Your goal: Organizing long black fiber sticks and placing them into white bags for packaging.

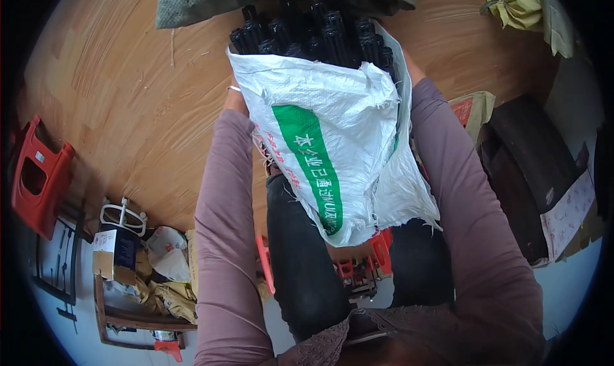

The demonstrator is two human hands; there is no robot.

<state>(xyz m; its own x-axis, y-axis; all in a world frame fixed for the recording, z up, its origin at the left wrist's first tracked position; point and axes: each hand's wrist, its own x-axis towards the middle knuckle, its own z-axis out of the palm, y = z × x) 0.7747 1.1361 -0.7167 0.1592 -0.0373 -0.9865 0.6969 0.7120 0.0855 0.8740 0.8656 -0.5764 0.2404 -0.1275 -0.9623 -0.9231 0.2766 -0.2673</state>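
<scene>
A white woven plastic sack with a green printed band lies in front of me, above my knees. Out of its far end stick several shiny black rod-shaped pieces, bundled side by side; I cannot make out their exact kind. My left hand reaches to the sack's left side, with only the wrist and a white band on it showing. On the opposite side, my right hand goes behind the sack's upper edge. The fingers of both hands are hidden by the sack.
A grey-green woven sack lies just beyond the black pieces. To the left are a red plastic stool and a wooden frame near an opened box. A yellowish bag lies far right, with a dark brown piece nearer.
</scene>
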